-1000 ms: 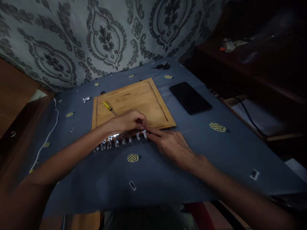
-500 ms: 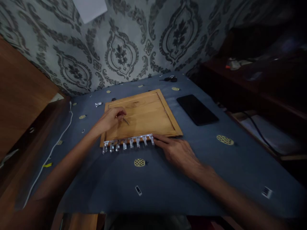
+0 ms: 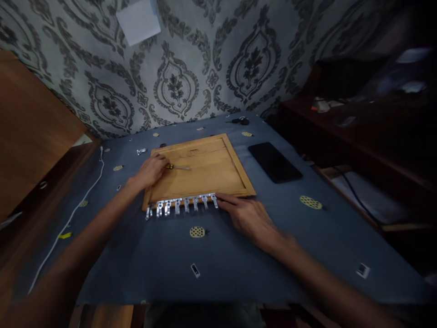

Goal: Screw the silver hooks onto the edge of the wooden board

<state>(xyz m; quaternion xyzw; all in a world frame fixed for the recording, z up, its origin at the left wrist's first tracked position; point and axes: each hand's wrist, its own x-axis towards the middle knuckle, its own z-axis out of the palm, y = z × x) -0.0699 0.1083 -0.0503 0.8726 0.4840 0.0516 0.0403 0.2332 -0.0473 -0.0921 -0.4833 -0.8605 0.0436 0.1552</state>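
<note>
A framed wooden board [image 3: 205, 159] lies flat on the table. Along its front edge runs a silver metal hook rail [image 3: 186, 201], its several hooks hanging toward me. My left hand [image 3: 153, 168] is over the board's left side, fingers curled round the yellow-and-black handle of a small screwdriver [image 3: 180, 167]; the blade points right, low over the wood. Part of the handle is hidden under the fingers. At the rail's right end, my right hand [image 3: 249, 218] pinches the metal between index finger and thumb, beside the board's front edge.
A black tablet or large phone [image 3: 274, 161] lies right of the board. Behind are a small metal piece [image 3: 141, 151] and a dark item like keys [image 3: 241, 120]. A white cable [image 3: 82, 205] runs along the left edge; a patterned wall [image 3: 191, 59] borders the back.
My left hand has moved slightly left and lower, and the screwdriver now lies more level, its handle showing. My right hand stays at the rail's end. The view has tilted up a little.
</note>
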